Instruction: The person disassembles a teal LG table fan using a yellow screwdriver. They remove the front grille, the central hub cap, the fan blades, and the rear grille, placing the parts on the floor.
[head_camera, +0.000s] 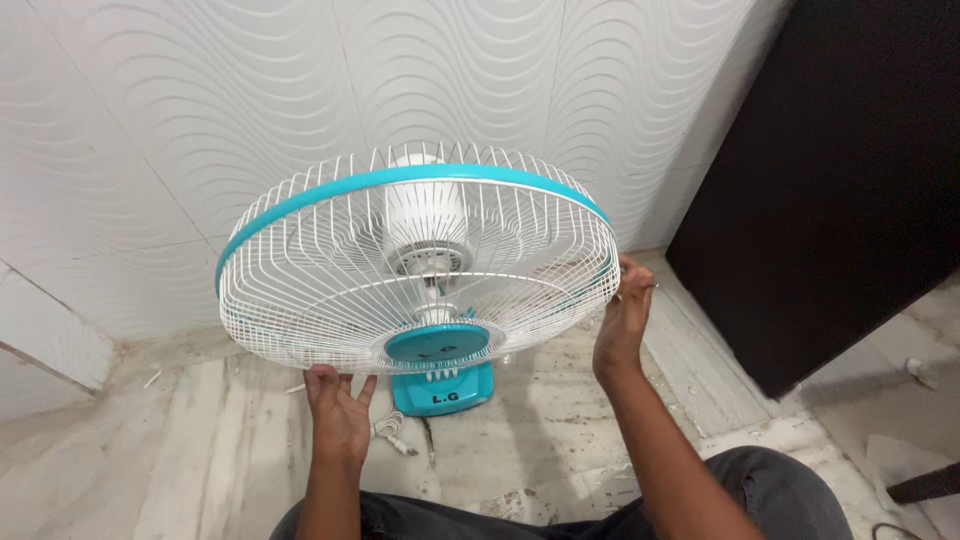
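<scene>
fan cage above its base, cord left of base, cabinet right

A white wire-cage table fan with a teal rim band, teal centre disc and teal base stands on a dusty floor against a wave-patterned wall. Its round guard tilts face-down toward the camera, gripped at 7 o'clock by the left hand and at 3 o'clock by the right hand.
</scene>
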